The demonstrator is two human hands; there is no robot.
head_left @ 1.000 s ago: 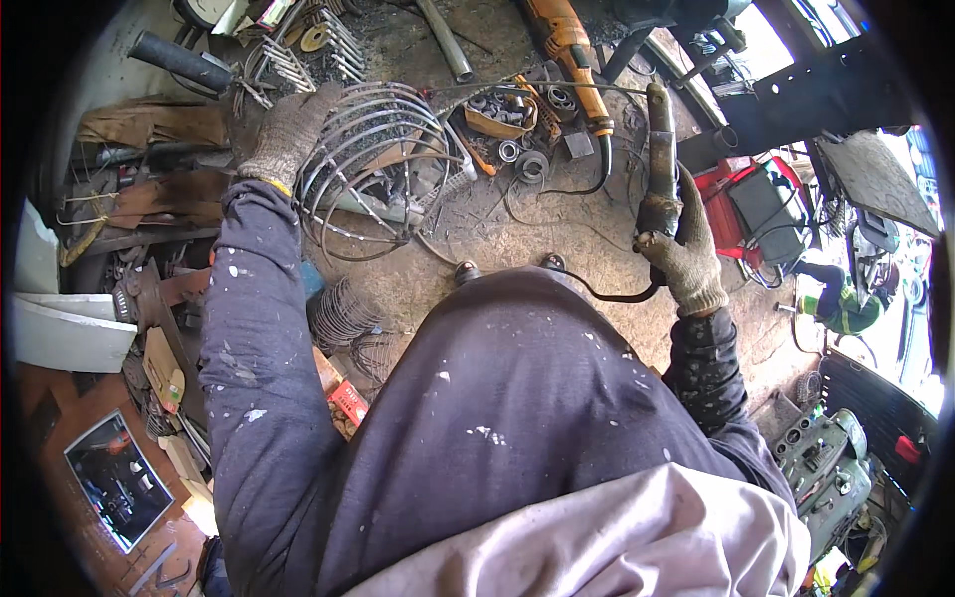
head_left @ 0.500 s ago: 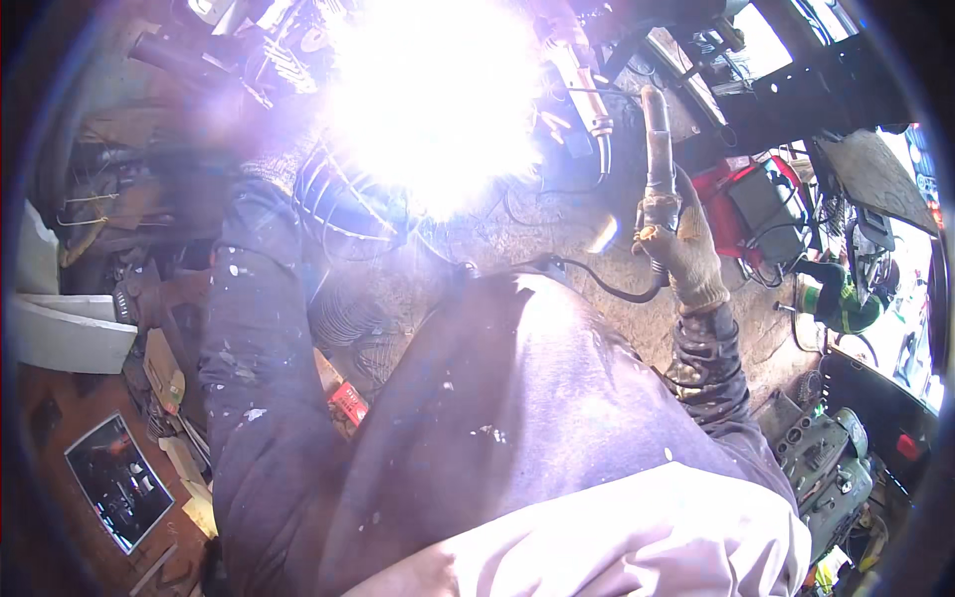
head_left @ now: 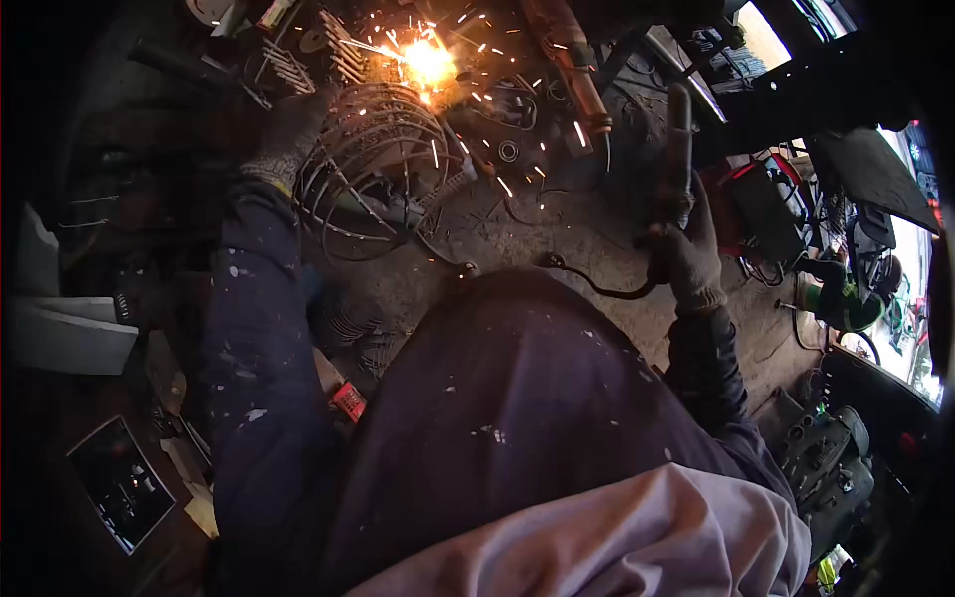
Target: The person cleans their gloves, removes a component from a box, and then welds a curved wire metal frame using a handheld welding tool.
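Observation:
A round wire frame of curved metal rods sits ahead of me, left of centre. My left hand, in a knitted work glove, is closed at its left side; the fingertips are dark and partly lost in shadow. Glowing orange at the frame's far edge is a weld spot, throwing sparks. My right hand, also gloved, is wrapped round the lower end of a welding electrode holder, which stands upright, well right of the glow. From below that hand a black cable loops left toward my clothing.
A long corded power tool lies beyond, right of the sparks. Red-and-dark equipment stands at the right, with a grey-green machine nearer. Pale curved pieces are at the left. A small red box lies beside my left arm.
The blinding white arc light has died down to an orange glow with flying sparks, and the scene is darker. The electrode holder has shifted slightly right. My left hand has barely moved.

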